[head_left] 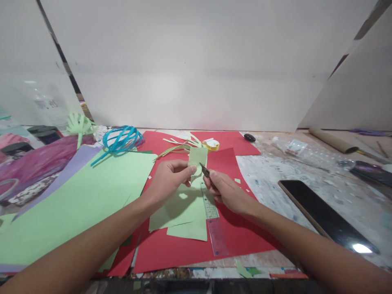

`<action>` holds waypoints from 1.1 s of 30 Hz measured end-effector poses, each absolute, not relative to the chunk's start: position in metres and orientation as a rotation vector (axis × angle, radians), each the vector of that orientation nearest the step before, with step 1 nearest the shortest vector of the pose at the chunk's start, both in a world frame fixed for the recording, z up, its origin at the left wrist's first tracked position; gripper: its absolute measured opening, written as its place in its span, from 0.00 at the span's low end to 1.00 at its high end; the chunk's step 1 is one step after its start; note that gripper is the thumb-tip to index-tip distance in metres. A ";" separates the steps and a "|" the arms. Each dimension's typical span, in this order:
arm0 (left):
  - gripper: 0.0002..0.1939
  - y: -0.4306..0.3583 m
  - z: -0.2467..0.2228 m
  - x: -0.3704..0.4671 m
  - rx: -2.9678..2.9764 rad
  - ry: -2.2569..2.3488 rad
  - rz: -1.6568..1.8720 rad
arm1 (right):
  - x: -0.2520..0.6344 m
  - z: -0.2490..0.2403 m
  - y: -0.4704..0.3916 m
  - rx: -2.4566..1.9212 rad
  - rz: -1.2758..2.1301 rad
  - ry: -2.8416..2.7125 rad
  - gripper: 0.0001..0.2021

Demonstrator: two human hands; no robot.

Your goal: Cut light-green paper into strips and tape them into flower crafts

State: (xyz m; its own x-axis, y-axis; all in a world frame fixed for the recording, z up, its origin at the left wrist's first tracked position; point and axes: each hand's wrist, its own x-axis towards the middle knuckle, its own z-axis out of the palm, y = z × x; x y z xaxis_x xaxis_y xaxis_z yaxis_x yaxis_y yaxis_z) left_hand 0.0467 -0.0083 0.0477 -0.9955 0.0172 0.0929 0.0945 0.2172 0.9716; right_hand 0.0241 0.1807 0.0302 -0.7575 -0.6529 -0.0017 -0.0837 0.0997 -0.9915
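beyond the ruler [218,241], whose markings are proving too small to read, the left hand [171,174] is covering part of a small green paper [198,156] and the right hand [226,190] is hiding most of the handle of a dark tool [205,170]. left of the ruler, a large green sheet [101,179] is running off the picture's edge.

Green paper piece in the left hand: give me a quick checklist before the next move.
1. Paper piece gripped by the left hand: ok.
2. Pointed tool held in the right hand: ok.
3. Tool's tip clear of the left thumb: cannot tell, they look close.
4. Red sheet free of scraps: not ok, bits lie there.
5. Phone off the red sheet: ok.
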 end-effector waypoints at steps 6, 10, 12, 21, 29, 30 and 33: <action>0.14 -0.008 0.047 0.046 -0.092 -2.303 -2.020 | 0.023 0.028 0.182 -0.735 -1.658 1.995 0.21; 0.14 -0.008 0.047 0.046 -0.099 -2.295 -2.019 | 0.023 0.025 0.182 -0.734 -1.662 2.001 0.22; 0.14 -0.008 0.048 0.046 -0.101 -2.323 -1.983 | 0.023 0.024 0.182 -0.730 -1.675 1.982 0.22; 0.12 -0.008 0.047 0.046 -0.127 -2.355 -1.981 | 0.024 0.023 0.180 -0.720 -1.685 1.978 0.21; 0.12 -0.008 0.047 0.046 -0.133 -2.329 -2.034 | 0.024 0.026 0.180 -0.742 -1.675 2.017 0.22; 0.13 -0.009 0.046 0.046 -0.117 -2.315 -2.044 | 0.024 0.026 0.180 -0.741 -1.673 2.022 0.22; 0.14 -0.009 0.046 0.045 -0.111 -2.319 -2.035 | 0.024 0.024 0.180 -0.734 -1.692 1.992 0.21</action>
State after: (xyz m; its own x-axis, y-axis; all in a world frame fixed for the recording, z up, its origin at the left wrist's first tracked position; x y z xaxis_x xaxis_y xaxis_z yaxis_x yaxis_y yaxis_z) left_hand 0.0453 -0.0088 0.0457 -0.9959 0.0184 0.0883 0.0899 0.1290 0.9876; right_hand 0.0237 0.1803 0.0243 -0.7707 -0.6370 0.0184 -0.1212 0.1182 -0.9856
